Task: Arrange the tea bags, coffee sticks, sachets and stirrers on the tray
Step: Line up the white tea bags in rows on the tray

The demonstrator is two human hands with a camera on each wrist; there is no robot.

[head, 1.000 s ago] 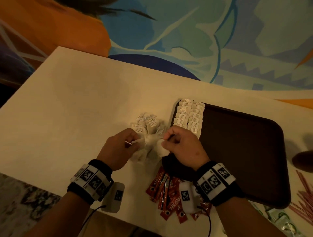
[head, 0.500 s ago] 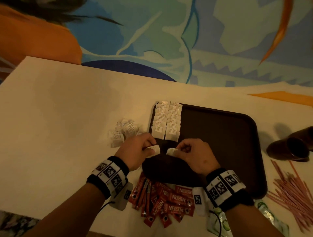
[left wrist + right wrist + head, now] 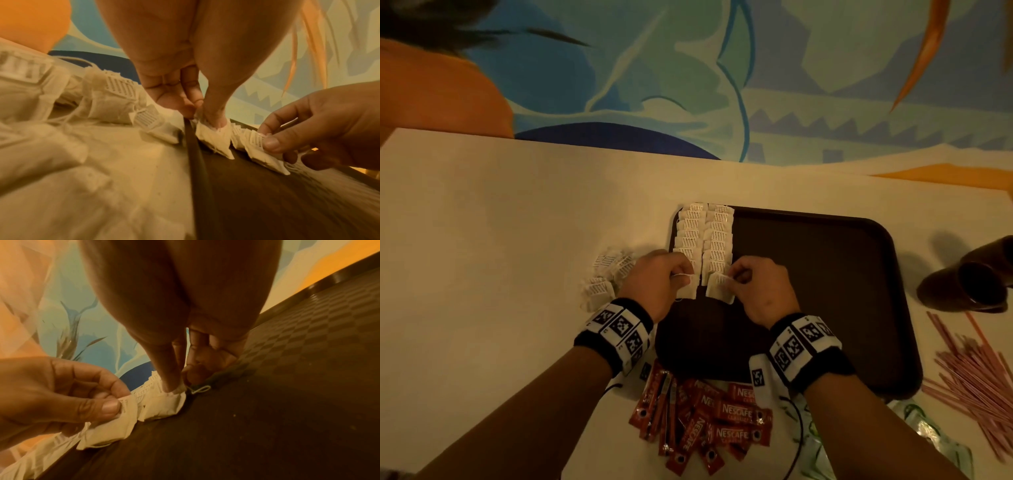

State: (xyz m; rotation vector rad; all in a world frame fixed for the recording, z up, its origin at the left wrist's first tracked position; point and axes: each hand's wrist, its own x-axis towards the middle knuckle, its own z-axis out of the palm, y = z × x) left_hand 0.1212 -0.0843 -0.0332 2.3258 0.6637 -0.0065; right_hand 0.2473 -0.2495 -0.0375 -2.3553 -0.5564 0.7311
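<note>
A dark brown tray (image 3: 825,291) lies on the cream table. Two columns of white tea bags (image 3: 703,236) run along its left edge. My left hand (image 3: 681,278) pinches a tea bag (image 3: 686,292) at the near end of the left column. My right hand (image 3: 732,279) pinches another tea bag (image 3: 719,292) at the near end of the right column. In the left wrist view my left hand's tea bag (image 3: 213,141) touches the tray just inside its rim. In the right wrist view thumb and finger press my right hand's tea bag (image 3: 164,405) down on the tray.
Loose tea bags (image 3: 604,279) lie left of the tray. Red coffee sticks (image 3: 709,421) are piled at the near edge, between my wrists. Pink stirrers (image 3: 976,377) and green sachets (image 3: 935,435) lie to the right. Dark cups (image 3: 965,284) lie beyond the stirrers.
Both hands moved right from the loose pile onto the tray, each carrying a tea bag up to the near end of a column.
</note>
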